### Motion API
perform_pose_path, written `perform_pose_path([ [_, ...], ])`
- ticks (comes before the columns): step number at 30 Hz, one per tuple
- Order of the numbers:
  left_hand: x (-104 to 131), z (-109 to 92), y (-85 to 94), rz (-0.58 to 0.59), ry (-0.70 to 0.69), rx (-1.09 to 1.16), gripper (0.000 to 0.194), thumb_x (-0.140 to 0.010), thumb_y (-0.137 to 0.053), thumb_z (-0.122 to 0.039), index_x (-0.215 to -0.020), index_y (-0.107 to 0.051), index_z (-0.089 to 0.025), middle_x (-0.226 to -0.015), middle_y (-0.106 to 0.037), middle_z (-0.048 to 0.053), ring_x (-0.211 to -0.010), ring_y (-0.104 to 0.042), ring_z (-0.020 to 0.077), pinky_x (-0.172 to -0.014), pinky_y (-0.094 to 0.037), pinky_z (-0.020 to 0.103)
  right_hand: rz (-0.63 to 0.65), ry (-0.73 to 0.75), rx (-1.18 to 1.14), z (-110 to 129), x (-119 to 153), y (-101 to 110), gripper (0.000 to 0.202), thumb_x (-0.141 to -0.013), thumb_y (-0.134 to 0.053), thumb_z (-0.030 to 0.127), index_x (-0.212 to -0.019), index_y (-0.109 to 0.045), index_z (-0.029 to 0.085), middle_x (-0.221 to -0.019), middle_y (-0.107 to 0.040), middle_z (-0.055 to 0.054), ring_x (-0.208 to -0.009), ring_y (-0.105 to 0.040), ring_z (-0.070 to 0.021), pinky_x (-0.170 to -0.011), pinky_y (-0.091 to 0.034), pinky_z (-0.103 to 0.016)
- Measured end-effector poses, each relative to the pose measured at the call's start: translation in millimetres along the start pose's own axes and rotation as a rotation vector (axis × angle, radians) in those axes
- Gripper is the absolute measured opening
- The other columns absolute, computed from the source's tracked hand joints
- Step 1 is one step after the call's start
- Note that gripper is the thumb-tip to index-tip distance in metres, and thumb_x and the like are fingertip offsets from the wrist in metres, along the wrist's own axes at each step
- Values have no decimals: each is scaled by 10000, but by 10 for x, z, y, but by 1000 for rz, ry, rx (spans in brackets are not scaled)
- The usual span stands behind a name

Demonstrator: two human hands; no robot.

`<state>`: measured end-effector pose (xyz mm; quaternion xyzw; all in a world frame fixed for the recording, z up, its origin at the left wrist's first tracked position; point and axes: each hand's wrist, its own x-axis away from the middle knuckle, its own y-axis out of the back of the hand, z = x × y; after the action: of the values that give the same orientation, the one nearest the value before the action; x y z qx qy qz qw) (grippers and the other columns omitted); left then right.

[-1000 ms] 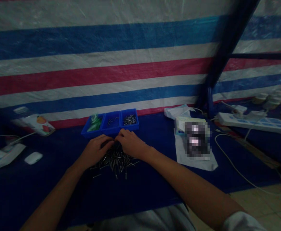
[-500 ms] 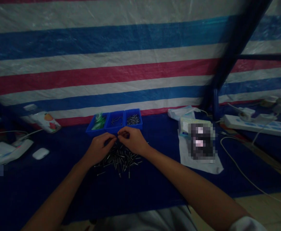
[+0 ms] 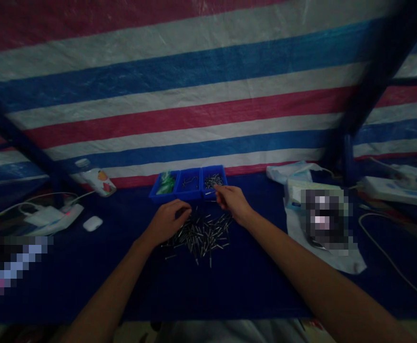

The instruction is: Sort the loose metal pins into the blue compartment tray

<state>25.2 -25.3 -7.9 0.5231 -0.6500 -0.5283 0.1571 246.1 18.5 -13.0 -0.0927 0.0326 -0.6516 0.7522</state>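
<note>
The pile of metal pins (image 3: 201, 237) lies on the dark blue surface (image 3: 194, 295), between the two forearms and just in front of a blue tray (image 3: 188, 195). The pins are slim, short and straight, dark grey for the most part, with pale silvery glints along their shafts. They cross one another at every angle — a loose, spiky heap, denser in the middle and thinning at its edges. A few lie apart on the near side: one sits almost flat at the left, another points toward the person. Finer detail on their ends is too dim to make out.

The left hand (image 3: 169, 220) rests over the left side of the pile, thumb and forefinger close together; whether its grip contains a pin cannot be told. The right hand (image 3: 234, 204) is at the tray's front right corner, fingers curled in. A pale sliver shows beside its fingertips, but whether the grip is closed on it is unclear.

The tray has three compartments — a green bundle (image 3: 167, 183) in the left, thin bent pieces (image 3: 193, 181) in the middle, small shiny pieces (image 3: 213, 180) in the right.
</note>
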Motion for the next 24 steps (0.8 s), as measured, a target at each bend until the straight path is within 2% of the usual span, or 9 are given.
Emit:
perform_pose_path([
  [3,5,1,18,-10,11,-8,175,-934,-510,-293,-940,-656,-197,-893,-668,25,-794,-619,173,-732,-459,310,-33,-22,11,-2,-37,45,314,-801,-607,373,-580,-522,167,-468,-474,51,-369,-392,-51,-407,-251,-224],
  [5,6,2,25,-9,13,-12,178,-935,-508,-299,-941,-656,-200,-891,-669,23,-785,-618,171,-723,-461,307,-55,-35,-2,15,-48,36,291,-807,-600,404,-651,-555,162,-534,-548,30,-384,-433,-55,-412,-268,-218],
  [9,2,29,15,-10,9,-30,209,-939,-495,-331,-941,-659,-200,-898,-676,28,-781,-621,178,-733,-475,312,-39,-2,74,93,76,-51,271,-860,-517,410,-950,-610,172,-824,-692,-43,-480,-573,-95,-446,-343,-229],
  [11,-1,55,3,6,4,-40,232,-937,-494,-357,-948,-662,-198,-909,-681,36,-791,-626,187,-739,-483,317,5,142,306,147,277,-59,251,-873,-494,345,-995,-630,174,-828,-693,-43,-538,-602,-116,-526,-424,-258],
  [14,-3,85,-15,20,19,-52,275,-937,-477,-397,-969,-665,-198,-938,-690,49,-825,-635,202,-749,-492,326,114,526,817,211,765,121,237,-873,-530,314,-1044,-662,219,-946,-708,-47,-843,-647,-180,-770,-471,-333],
  [16,-4,89,-23,30,23,-59,295,-939,-463,-411,-977,-665,-199,-964,-693,57,-856,-640,211,-773,-496,336,-1,671,1107,200,1139,406,244,-896,-506,313,-1069,-659,234,-1046,-695,-60,-1033,-600,-228,-896,-432,-408],
  [18,-5,83,-29,35,23,-66,301,-940,-455,-412,-970,-666,-199,-973,-694,62,-867,-645,215,-787,-498,342,-270,731,1270,119,1470,772,257,-885,-520,319,-1084,-651,223,-1116,-673,-83,-1180,-525,-269,-974,-393,-451],
  [21,-7,70,-41,45,21,-73,295,-939,-450,-400,-965,-665,-200,-955,-697,62,-841,-648,211,-764,-502,338,-661,585,1420,-80,1802,1270,346,-877,-495,414,-1138,-624,226,-1317,-552,-127,-1347,-356,-357,-1011,-352,-554],
  [24,-9,68,-48,51,23,-77,304,-938,-450,-409,-974,-668,-201,-951,-700,61,-829,-647,209,-748,-504,332,-763,365,1538,-225,1937,1516,465,-873,-430,531,-1225,-567,258,-1456,-393,-139,-1409,-195,-421,-968,-340,-660],
])
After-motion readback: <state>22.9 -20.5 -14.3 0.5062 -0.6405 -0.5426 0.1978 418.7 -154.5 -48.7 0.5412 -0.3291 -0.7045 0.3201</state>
